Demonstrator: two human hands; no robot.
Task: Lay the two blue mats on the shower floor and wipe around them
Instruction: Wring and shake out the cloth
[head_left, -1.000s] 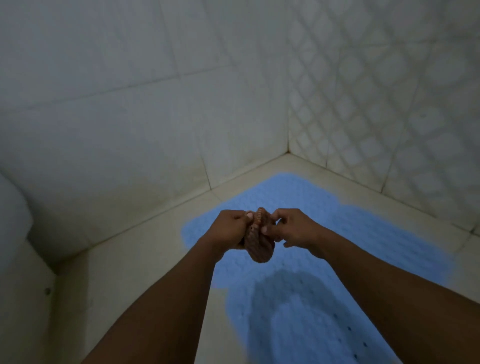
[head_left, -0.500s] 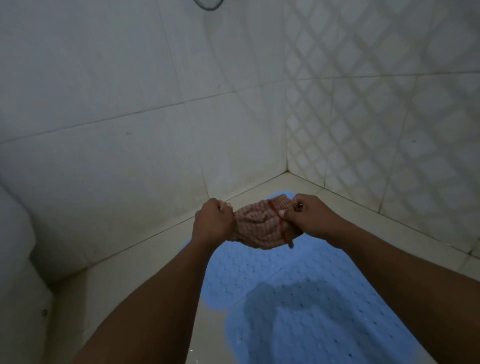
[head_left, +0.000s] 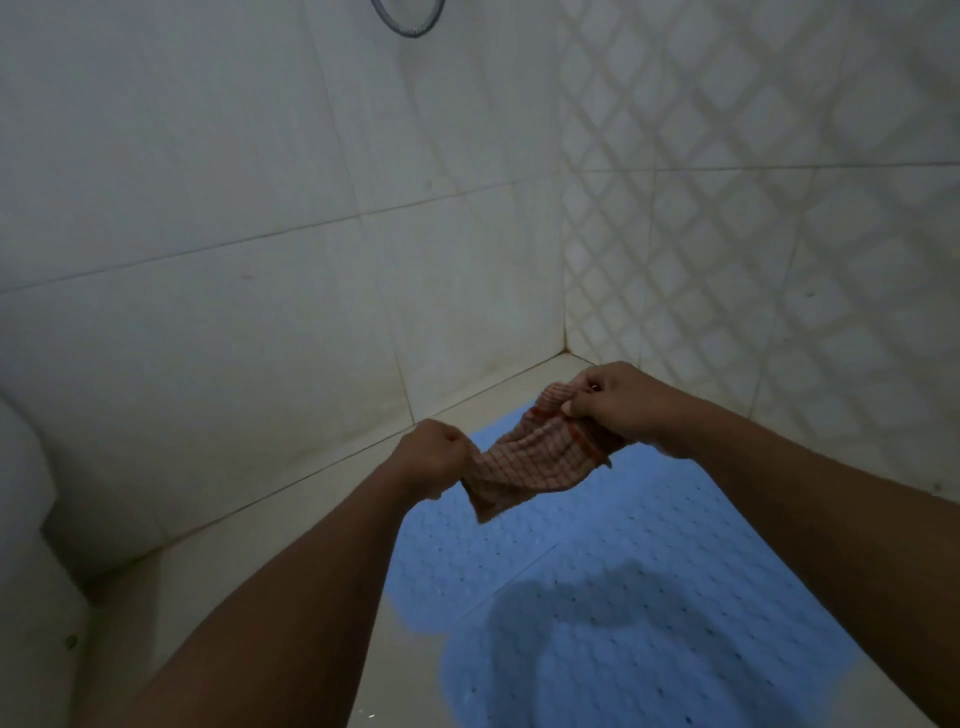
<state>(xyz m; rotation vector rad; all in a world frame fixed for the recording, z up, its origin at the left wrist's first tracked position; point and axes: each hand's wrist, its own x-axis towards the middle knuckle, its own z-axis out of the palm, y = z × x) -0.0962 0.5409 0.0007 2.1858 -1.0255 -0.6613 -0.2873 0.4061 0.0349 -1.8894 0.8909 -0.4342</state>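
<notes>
While both hands held the cloth (head_left: 535, 462) up over the shower floor (head_left: 291, 551), the two blue mats already lay flat below: the far mat (head_left: 467, 561) toward the corner and the near mat (head_left: 649, 654) closer to the person, their edges meeting or slightly overlapping. The left hand (head_left: 434, 452) had its grip closed on the lower left corner of the cloth, and the right hand (head_left: 613, 400) pinched the upper right corner, so the checked, reddish cloth hung stretched between them, clear of the mats.

Judging from this, the wiping had not begun. The floor looked wet near the bottom edge, so a kneeling or leaning person could slip. Dragging the cloth hard against a mat edge could lift or shift it, and a bunched cloth would wipe poorly along the narrow strip by the wall (head_left: 208, 260).

Much was hard to read in the dim light. A dark shadow covered part of the near mat, whose near end was cut off by the frame. The far mat's corner end was hidden behind the hands and cloth. Only the lower arc of a ring-shaped fitting (head_left: 410, 26) showed at the top, and a pale rounded object (head_left: 21, 478) at the left was cut off.
</notes>
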